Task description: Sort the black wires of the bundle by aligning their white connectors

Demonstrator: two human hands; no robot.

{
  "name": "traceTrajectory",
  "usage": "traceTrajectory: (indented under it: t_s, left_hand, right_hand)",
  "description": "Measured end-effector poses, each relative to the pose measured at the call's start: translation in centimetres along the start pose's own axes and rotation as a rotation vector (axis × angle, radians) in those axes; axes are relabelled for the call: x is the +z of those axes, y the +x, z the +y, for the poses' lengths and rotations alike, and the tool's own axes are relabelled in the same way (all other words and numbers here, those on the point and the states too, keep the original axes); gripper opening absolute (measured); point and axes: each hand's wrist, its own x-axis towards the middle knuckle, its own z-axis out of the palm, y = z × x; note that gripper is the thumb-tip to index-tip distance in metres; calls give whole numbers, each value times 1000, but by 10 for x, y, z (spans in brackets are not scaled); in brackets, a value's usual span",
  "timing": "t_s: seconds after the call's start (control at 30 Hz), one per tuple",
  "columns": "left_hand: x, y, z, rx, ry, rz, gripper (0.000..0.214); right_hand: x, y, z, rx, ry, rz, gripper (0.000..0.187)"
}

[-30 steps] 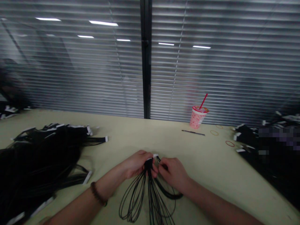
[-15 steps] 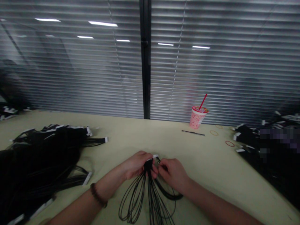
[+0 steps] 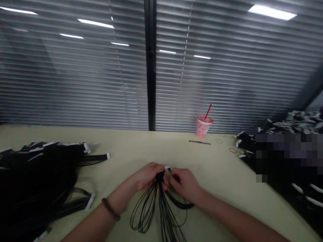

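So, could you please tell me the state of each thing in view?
Left hand: closed on the cable bundle
Right hand: curled beside the bundle, grip unclear
Cable bundle: gripped at top, looping loosely below
Cup: upright, lidded, straw inserted
Pen: lying flat
Reddish band: lying flat, looped
Blinds: lowered
Left cable pile: heaped
Right cable pile: heaped

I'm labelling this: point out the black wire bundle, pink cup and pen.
Black wire bundle (image 3: 159, 178), head view: gathered top.
Pink cup (image 3: 202, 128), head view: printed side.
Pen (image 3: 199, 142), head view: barrel.
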Motion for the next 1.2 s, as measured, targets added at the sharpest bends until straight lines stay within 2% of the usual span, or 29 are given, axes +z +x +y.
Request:
traceTrajectory:
  t_s: [0.17, 0.27, 0.4, 0.53, 0.87, 1.2]
  left_hand:
    - [-3, 6, 2, 65, 10, -150, 26]
    - [-5, 3, 1, 87, 22, -212, 25]
    - [-9, -1, 0, 91, 45, -292, 24]
    - [-12, 0, -1, 132, 79, -337, 24]
    - [-7, -4, -5, 213, 109, -302, 27]
    - [-8, 3, -10, 281, 81, -203, 30]
  right_hand:
    - [0, 0, -6, 65, -62, 69, 17]
    - [3, -5, -9, 82, -84, 162, 15]
    - [6, -15, -15, -52, -45, 330, 13]
    - [7, -18, -21, -136, -30, 380, 13]
    - [10, -16, -22, -153, -43, 385, 13]
    - [15, -10, -17, -80, 46, 388, 13]
